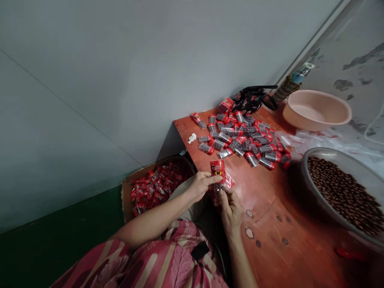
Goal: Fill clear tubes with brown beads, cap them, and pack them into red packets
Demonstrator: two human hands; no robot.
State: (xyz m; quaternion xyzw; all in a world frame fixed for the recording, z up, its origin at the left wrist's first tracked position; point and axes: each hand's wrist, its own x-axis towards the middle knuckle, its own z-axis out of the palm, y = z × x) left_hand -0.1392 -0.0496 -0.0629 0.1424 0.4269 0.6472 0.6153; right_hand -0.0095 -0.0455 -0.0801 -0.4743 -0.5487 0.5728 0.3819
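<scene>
My left hand (200, 185) pinches the lower edge of a small red packet (218, 169) with a printed card top, held just above the red-brown table (270, 224). My right hand (230, 209) is closed on the clear lower part of the same packet from below. Both hands meet near the table's left edge. Farther back on the table lies a heap of filled red-and-clear packets (243, 138).
A metal bowl of brown round pieces (345, 192) stands at the right. A pink basin (316, 109) sits at the back right, beside black straps (253, 98) and clear plastic bags (309, 138). A cardboard box of red packets (156, 185) rests below the table's left edge.
</scene>
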